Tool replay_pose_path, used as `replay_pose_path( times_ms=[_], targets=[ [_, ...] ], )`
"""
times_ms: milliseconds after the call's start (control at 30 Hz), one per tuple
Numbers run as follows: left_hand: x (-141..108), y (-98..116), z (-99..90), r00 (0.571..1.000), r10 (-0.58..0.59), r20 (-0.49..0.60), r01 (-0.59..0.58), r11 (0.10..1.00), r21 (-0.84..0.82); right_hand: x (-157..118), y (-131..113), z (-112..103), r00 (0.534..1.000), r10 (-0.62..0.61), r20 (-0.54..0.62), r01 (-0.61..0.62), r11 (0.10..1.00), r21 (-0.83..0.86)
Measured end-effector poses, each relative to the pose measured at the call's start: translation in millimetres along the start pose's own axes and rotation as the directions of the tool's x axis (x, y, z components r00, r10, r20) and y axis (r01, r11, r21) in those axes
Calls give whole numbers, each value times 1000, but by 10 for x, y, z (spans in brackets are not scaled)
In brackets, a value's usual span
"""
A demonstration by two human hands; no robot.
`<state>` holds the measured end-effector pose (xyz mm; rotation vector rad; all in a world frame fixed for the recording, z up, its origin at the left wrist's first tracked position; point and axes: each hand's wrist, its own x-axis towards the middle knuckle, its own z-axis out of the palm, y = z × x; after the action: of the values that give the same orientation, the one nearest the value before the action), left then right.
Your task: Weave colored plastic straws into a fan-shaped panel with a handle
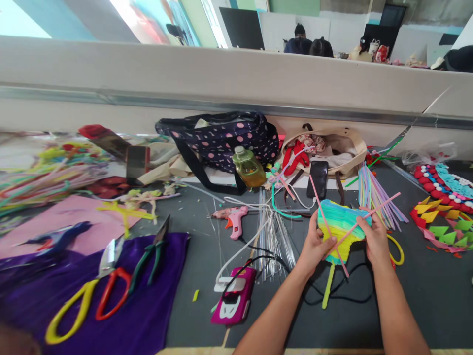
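Observation:
A craft piece [342, 227] in bands of blue, green and yellow, with a yellow-green stick at its bottom, is held up over the dark table. My left hand [314, 249] grips its left side, thumb pressing on a pink pipe cleaner [320, 199] that slants down across the front. At the right side my right hand [377, 239] is closed on the piece and on a second pink pipe cleaner [388, 201], which crosses the first one low on the piece.
A pink glue gun [236, 221], clear glue sticks [275, 241], and a magenta device [234, 298] with cables lie left of my hands. Scissors [109, 266] and pliers [153, 254] rest on purple cloth [148, 325]. Behind stand a bottle [249, 167] and bags [225, 143].

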<state>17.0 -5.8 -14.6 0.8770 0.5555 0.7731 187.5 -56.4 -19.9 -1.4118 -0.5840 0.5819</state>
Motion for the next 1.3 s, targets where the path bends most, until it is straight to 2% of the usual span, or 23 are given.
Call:
replay_pose_path(
  times_ms=[200,333,400,467,500,567,600,633,667,700,767,833,967,1067,1300],
  targets=[
    [3,28,32,999,16,32,-16,1000,-9,-5,19,-7,1000,-24,9,25,999,-42],
    [25,1,35,999,41,-3,-41,999,-35,23,65,-17,999,-31,-10,30,994,-107],
    [35,-15,28,997,66,-45,-67,997,-25,23,52,-30,988,-125,-90,104,974,-203],
    [43,-24,20,993,92,-76,-94,995,-25,-16,-13,-41,936,-298,-186,214,904,-370],
    [46,-26,15,991,101,-83,-104,994,-33,-56,-67,-41,903,-383,-196,263,851,-455],
    [51,-26,5,990,107,-90,-112,992,-53,-172,-200,-24,864,-494,-95,360,740,-568],
    [54,-24,-1,990,106,-93,-112,992,-64,-243,-271,-6,868,-495,33,420,697,-581],
    [57,-22,-8,989,105,-99,-113,991,-73,-318,-336,18,869,-454,199,478,663,-576],
    [61,-19,-15,988,107,-108,-116,990,-82,-391,-390,46,850,-388,357,527,630,-570],
    [64,-16,-23,987,111,-116,-122,988,-90,-458,-428,76,820,-335,465,565,603,-563],
    [71,-12,-34,985,126,-121,-139,985,-106,-560,-448,130,773,-273,572,614,546,-569],
    [74,-9,-39,984,138,-113,-151,982,-116,-612,-405,167,763,-258,593,632,495,-597],
    [68,3,-26,987,134,-85,-145,979,-143,-617,-285,177,786,-268,556,614,442,-654],
    [59,26,-12,990,117,-77,-128,979,-161,-605,-266,161,804,-305,511,594,443,-671],
    [62,37,-18,993,71,-91,-87,977,-195,-608,-294,139,799,-334,500,601,454,-658]
  ],
)
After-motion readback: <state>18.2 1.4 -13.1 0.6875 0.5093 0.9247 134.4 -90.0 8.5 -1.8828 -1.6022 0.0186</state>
